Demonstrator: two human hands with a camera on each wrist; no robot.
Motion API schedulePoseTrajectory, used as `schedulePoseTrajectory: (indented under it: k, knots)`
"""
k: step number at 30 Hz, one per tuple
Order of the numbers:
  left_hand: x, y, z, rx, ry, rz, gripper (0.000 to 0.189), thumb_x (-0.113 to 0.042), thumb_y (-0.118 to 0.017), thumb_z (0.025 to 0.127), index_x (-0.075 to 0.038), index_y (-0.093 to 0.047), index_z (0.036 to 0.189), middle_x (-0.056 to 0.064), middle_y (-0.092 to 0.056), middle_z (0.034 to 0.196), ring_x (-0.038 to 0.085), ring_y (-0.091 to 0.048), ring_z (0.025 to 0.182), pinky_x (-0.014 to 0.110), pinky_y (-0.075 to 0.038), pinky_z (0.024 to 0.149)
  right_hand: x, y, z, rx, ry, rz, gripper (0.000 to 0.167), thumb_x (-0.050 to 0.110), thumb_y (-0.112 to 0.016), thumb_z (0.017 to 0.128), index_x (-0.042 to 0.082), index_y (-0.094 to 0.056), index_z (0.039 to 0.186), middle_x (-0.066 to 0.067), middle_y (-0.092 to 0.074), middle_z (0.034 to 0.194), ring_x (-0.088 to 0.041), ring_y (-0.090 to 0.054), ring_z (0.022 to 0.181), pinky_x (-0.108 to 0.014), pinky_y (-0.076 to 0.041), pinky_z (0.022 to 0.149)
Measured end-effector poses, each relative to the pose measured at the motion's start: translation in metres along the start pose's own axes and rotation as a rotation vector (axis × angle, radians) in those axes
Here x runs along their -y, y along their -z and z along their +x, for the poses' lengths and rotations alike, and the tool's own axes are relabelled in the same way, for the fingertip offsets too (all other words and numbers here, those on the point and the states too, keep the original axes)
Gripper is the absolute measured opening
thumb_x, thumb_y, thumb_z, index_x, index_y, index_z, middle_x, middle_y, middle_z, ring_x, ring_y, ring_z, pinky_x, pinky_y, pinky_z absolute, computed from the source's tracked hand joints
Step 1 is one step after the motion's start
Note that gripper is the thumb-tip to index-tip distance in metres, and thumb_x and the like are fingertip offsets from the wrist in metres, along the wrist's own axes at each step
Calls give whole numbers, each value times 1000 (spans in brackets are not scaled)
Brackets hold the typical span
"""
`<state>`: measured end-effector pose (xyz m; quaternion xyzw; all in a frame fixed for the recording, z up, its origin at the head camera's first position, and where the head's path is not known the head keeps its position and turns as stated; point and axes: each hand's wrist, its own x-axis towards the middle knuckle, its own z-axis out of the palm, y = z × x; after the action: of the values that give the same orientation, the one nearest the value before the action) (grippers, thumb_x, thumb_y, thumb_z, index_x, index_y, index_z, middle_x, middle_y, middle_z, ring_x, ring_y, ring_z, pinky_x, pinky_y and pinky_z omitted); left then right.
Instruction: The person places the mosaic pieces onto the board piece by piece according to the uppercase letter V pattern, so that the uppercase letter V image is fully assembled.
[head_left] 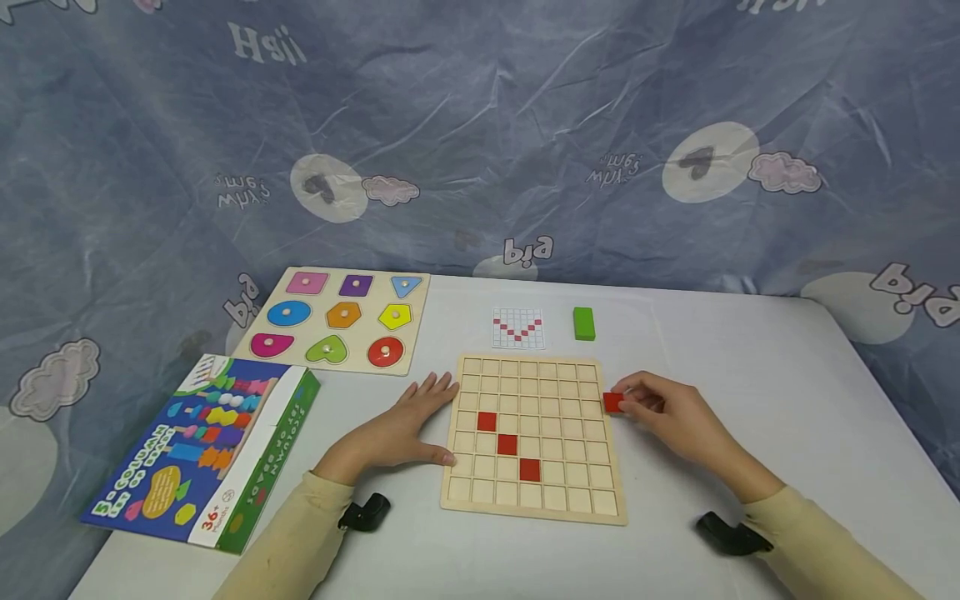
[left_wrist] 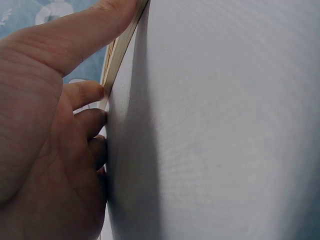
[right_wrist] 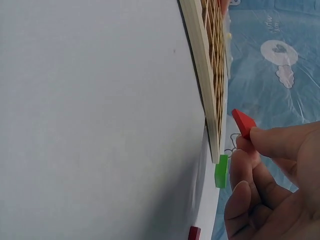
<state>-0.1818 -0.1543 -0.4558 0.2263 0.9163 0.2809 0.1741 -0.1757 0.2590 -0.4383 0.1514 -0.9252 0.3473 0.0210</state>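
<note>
A wooden grid board (head_left: 566, 425) lies flat on the table, with red square tiles in three of its cells, stepping down to the right; the lowest is one red tile (head_left: 529, 470). My left hand (head_left: 401, 429) rests at the board's left edge, fingers spread and thumb touching the rim. Between thumb and fingertips, my right hand (head_left: 671, 417) pinches a red square tile (right_wrist: 243, 121) by the board's right edge, raised off the table in the right wrist view. Beyond the board lie a printed pattern card (head_left: 517, 327) and a green block (head_left: 583, 324).
At the left, a shape puzzle board (head_left: 360, 337) with knobbed pieces lies behind a bead-set box (head_left: 202, 450). A dark red piece (right_wrist: 194, 233) shows low in the right wrist view. A patterned blue cloth (head_left: 480, 150) hangs behind the white table (head_left: 720, 333).
</note>
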Motion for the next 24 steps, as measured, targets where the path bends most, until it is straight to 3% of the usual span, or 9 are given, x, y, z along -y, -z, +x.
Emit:
schedulePoseTrajectory:
  k: [24]
  knots:
    - [2, 0, -1, 0, -19, 1, 110, -45, -89, 75, -15, -28, 162, 3, -14, 170, 23, -2, 157, 43, -2, 127, 29, -22, 15, 42, -14, 80, 17, 13, -75, 93, 18, -72, 109, 8, -70, 88, -13, -64, 78, -24, -54, 70]
